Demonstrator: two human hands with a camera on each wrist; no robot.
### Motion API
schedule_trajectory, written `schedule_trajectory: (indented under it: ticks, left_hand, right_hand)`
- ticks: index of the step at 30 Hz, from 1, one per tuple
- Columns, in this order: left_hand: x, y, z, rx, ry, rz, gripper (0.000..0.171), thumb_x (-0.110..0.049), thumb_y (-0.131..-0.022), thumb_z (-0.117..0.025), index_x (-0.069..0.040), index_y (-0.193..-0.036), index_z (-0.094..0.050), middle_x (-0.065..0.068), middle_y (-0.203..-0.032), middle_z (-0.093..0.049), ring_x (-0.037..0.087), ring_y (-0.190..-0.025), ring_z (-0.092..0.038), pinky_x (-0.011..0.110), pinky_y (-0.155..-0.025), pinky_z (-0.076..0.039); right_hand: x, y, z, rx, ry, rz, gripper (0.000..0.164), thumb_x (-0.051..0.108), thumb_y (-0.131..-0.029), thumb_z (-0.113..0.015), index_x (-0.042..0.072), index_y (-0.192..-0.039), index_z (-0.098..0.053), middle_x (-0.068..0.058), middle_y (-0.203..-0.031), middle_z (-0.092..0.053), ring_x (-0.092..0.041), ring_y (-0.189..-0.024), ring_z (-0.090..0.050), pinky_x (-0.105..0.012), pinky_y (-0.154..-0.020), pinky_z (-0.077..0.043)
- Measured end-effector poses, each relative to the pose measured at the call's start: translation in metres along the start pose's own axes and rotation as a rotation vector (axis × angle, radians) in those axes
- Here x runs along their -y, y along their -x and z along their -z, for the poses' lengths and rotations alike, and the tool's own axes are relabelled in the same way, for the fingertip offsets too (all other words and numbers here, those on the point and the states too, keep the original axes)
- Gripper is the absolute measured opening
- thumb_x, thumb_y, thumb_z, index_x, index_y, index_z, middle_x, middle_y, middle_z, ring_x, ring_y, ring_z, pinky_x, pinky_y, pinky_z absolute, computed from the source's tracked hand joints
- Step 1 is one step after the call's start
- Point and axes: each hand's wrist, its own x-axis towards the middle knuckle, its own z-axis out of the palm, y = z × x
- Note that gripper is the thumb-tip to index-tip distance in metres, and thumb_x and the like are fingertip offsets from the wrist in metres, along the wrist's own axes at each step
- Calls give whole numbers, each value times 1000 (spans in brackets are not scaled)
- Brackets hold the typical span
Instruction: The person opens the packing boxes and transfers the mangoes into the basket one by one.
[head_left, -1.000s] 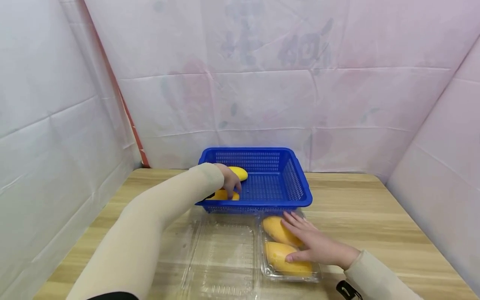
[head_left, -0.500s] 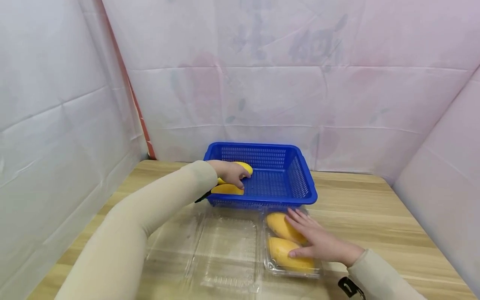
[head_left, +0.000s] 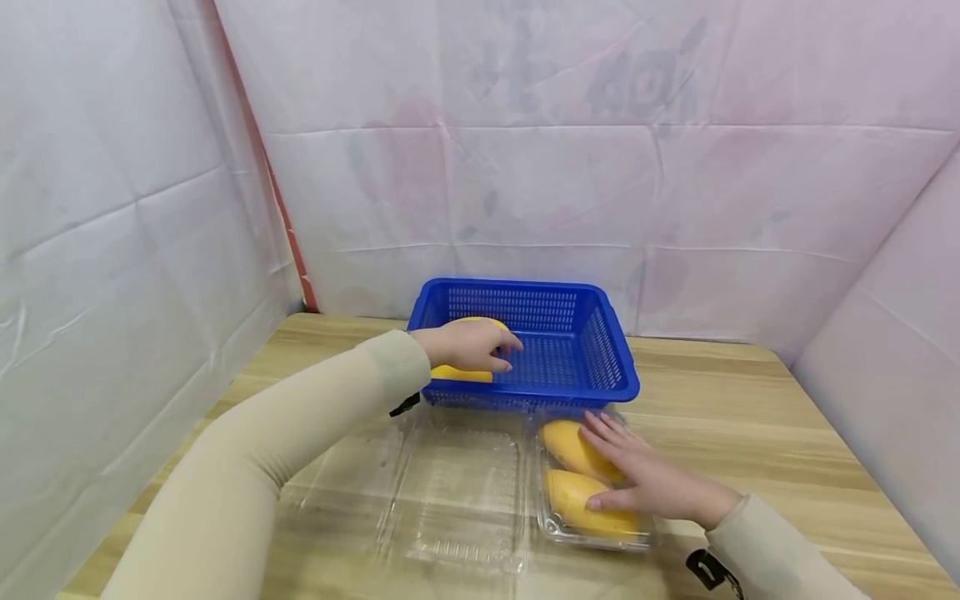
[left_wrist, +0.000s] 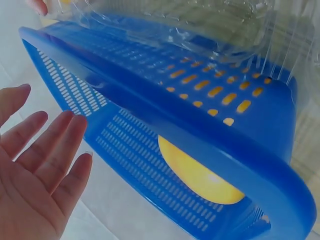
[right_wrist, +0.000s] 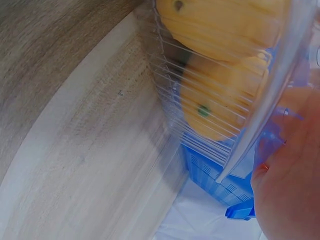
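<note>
Under our left grip (head_left: 472,345), mangoes (head_left: 459,375) | we just pulled up, fingers apart, so nada grabbed | right grip (head_left: 658,477) spread over box (head_left: 596,542)

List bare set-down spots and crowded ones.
Bare: tabletop right of the blue basket and right hand; basket floor right of the left hand. Crowded: basket's left end, yellow fruit by that hand; tabletop before the basket, under clear packaging holding two orange fruits.

faint characters (head_left: 641,83) on white sheeting (head_left: 540,187), illegible, no readable text
</note>
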Motion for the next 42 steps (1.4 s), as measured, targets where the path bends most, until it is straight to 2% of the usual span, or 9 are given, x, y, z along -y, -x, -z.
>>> schedule_trajectory:
  ticks: [5,10,19,26,29,33,37,42]
  left_hand:
    - [-7,6,-2,-28,38,-24,42,-27,-95,-53,-14,-135,-51,3,-119,-60,10,-100,-57,26,-86,-44]
    - [-13,13,-7,-70,27,-69,40,-25,-95,-55,-11,-132,-54,4,-121,-60,12,-103,-57,26,-87,-44]
    - [-20,26,-16,-151,14,-73,37,-27,-95,-54,-13,-129,-56,1,-127,-56,13,-117,-51,27,-95,-40]
    - [-29,38,-24,-233,-8,-195,31,-26,-95,-55,-11,-121,-61,0,-120,-60,13,-113,-52,25,-96,-39]
    - [-38,45,-27,-249,-6,-224,30,-26,-94,-56,-11,-120,-62,-1,-119,-60,13,-113,-52,24,-96,-38]
    - [-52,55,-36,-221,26,-245,30,-26,-94,-56,-12,-119,-63,-1,-116,-60,11,-109,-54,22,-92,-41]
    - [-64,63,-52,-170,77,-281,29,-24,-93,-56,-12,-119,-64,-4,-108,-62,4,-97,-56,15,-84,-42]
    - [-75,67,-70,-80,121,-319,26,-21,-92,-56,-11,-114,-66,-12,-83,-58,-5,-72,-50,8,-65,-39]
  right_hand:
    - [-1,2,1,1,-6,-7,88,54,-79,-64,2,-144,-33,-21,-151,-17,-49,-134,-9,-66,-100,-11]
    - [-1,3,0,0,-19,-9,88,52,-79,-64,2,-144,-33,-22,-151,-16,-48,-134,-8,-65,-100,-10]
    - [-2,2,-2,-12,-20,3,88,51,-79,-66,1,-144,-33,-23,-150,-17,-51,-133,-9,-67,-99,-11]
    - [-3,1,0,-4,-19,-5,89,51,-79,-66,0,-143,-33,-24,-150,-17,-51,-133,-9,-67,-99,-11]
    - [-2,2,1,1,-26,-11,89,51,-79,-66,-1,-143,-32,-24,-150,-17,-50,-133,-9,-67,-99,-11]
    - [-1,2,2,4,-43,-12,88,50,-79,-66,0,-143,-33,-24,-150,-16,-52,-132,-9,-67,-99,-11]
    - [-1,3,2,-1,-51,-4,87,50,-79,-67,0,-143,-33,-24,-150,-16,-53,-132,-8,-69,-97,-12]
    - [-2,2,2,-35,-36,24,86,48,-78,-68,0,-141,-37,-25,-149,-18,-54,-131,-9,-70,-96,-13]
